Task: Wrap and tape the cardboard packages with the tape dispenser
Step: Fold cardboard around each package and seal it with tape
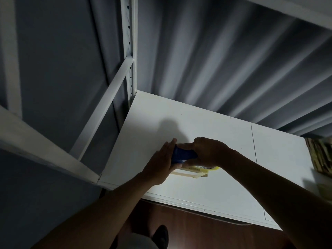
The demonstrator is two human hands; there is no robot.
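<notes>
A small flat cardboard package [188, 174] lies on the white shelf board [215, 141], mostly hidden under my hands. My right hand [206, 152] grips the blue tape dispenser [183, 155] from above, with its yellowish tape roll [206, 168] showing below the palm, over the package. My left hand [161, 164] has its fingers straight and pressed flat against the dispenser's left end, with the thumb beneath near the package's edge. Whether the left hand also touches the package cannot be made out.
The white board sits in a white metal rack with an upright post [129, 51] and diagonal brace [104, 108] at the left. A grey curtain [224, 60] hangs behind. A stack of patterned cardboard [319, 155] lies at the right edge. Dark wooden floor [197, 230] lies below.
</notes>
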